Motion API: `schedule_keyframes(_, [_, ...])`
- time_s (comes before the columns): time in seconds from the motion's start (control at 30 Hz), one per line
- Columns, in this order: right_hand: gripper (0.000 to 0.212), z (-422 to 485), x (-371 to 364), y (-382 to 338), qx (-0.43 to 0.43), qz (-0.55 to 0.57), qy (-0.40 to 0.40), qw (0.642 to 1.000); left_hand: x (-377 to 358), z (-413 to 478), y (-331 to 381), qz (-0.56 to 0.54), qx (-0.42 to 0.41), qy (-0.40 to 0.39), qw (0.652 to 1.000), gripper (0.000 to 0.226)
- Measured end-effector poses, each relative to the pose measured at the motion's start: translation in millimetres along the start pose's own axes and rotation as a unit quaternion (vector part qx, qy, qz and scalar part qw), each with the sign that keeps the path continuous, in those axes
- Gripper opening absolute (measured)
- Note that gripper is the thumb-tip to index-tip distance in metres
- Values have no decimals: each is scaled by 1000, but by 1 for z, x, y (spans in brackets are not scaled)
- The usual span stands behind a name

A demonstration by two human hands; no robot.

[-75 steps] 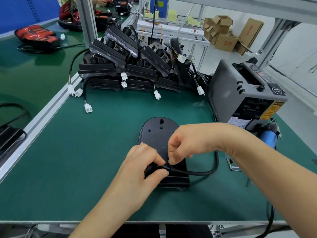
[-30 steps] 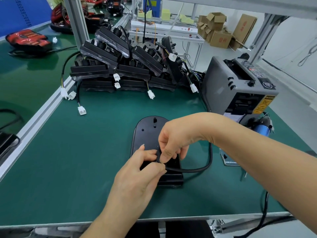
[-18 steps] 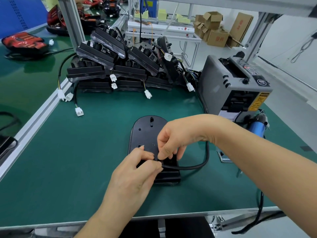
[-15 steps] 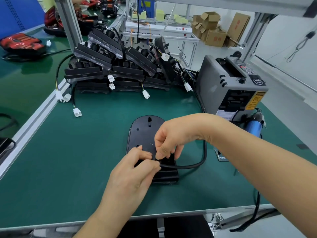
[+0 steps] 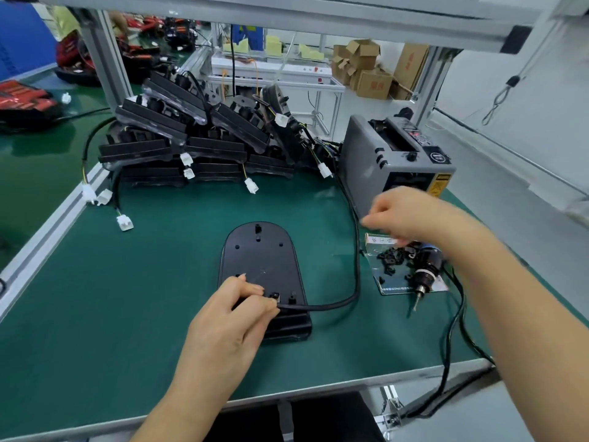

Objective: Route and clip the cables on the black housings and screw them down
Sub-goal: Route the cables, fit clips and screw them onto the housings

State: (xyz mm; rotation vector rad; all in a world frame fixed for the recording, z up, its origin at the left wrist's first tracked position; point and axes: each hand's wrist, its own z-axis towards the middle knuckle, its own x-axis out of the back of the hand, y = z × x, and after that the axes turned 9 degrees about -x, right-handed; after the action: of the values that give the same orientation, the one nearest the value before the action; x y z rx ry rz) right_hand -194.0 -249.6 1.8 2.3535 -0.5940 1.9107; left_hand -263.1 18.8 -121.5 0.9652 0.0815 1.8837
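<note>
Housing [image 5: 259, 266], black and flat, was laid mid-way on the green mat [image 5: 127, 298], ribbed end toward the front edge. Its cable [image 5: 355, 250] was pinched at that end by the curled fingers of the left hand [image 5: 226, 330], then looped right toward the tape dispenser [image 5: 376, 161]. The right hand [image 5: 408, 215] was blurred above the clip tray [image 5: 387, 288] beside the electric screwdriver [image 5: 425, 274]; its grip could not be told. Bare mat was left up to the left rail [image 5: 47, 224]; stacked housings [image 5: 191, 148] lined the far edge.
</note>
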Motion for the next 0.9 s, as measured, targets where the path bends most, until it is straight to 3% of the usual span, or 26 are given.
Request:
schedule_keyframes(0.07, [26, 11, 10, 41, -111, -61, 46, 991, 1, 0, 0, 0, -1, -3, 1000, 17])
schedule_keyframes(0.13, [25, 15, 9, 68, -195, -90, 30, 976, 1, 1, 0, -5, -1, -1, 1000, 26])
schedule_keyframes(0.23, [37, 25, -1, 87, -248, -51, 20, 967, 0, 0, -2, -8, -9, 5, 1000, 28])
schedule_keyframes(0.33, [42, 36, -2, 95, -271, 48, 34, 961, -2, 0, -4, -3, -14, 8, 1000, 28])
schedule_keyframes(0.43, [40, 36, -5, 96, -292, 34, 33, 955, -3, -1, -6, -3, -19, 13, 1000, 26])
schedule_keyframes(0.77, [83, 41, -27, 101, -345, 139, 73, 925, -5, -2, -6, -10, -22, 17, 1000, 20])
schedule_keyframes(0.83, [74, 42, -29, 103, -346, 164, 58, 922, -5, -2, -6, -6, -20, 16, 1000, 22])
schedule_keyframes(0.9, [52, 43, -31, 108, -334, 204, 48, 919, -4, -2, -6, -4, -20, 16, 1000, 23])
